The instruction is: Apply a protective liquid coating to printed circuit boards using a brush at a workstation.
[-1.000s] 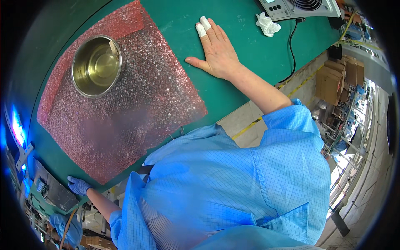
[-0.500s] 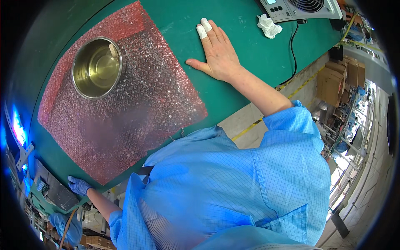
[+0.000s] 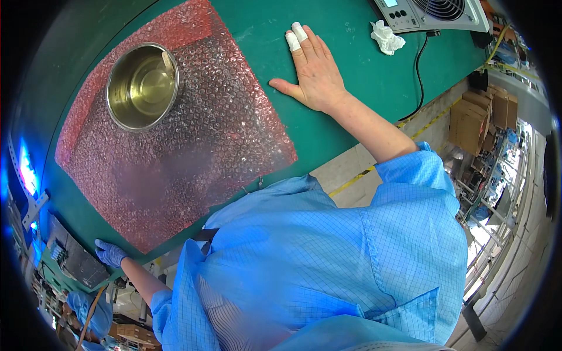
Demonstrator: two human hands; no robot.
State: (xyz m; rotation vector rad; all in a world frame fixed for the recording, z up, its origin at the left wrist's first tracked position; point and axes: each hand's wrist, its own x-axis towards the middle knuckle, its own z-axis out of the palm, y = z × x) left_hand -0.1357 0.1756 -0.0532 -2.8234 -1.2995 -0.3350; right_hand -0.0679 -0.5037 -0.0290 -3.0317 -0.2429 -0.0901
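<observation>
My right hand [image 3: 316, 76] lies flat on the green tabletop, fingers spread and nothing in it. White coverings wrap two of its fingertips. To its left is a sheet of pinkish-red bubble wrap [image 3: 228, 111], spread over the table. On the sheet's far left part stands a round steel pot [image 3: 111, 96] with clear yellowish liquid inside; a small tan piece [image 3: 167, 61] sits against its inner wall. My left hand [image 3: 110, 254], in a bluish glove, rests open at the table's left near edge, beside the bubble wrap's near corner and a dark box-like thing.
A grey-white device with a fan and small screen [image 3: 430, 14] stands at the far right, its black cable [image 3: 419, 76] running over the table edge. Crumpled white tissue [image 3: 386, 38] lies near it. The dark box [image 3: 73, 257] is at left. Cartons [image 3: 468, 123] stand beyond the table's right side.
The whole view has shifted slightly, so the things appear a little farther right. Both hands stay in place on the table, and the pot has not moved on the bubble wrap.
</observation>
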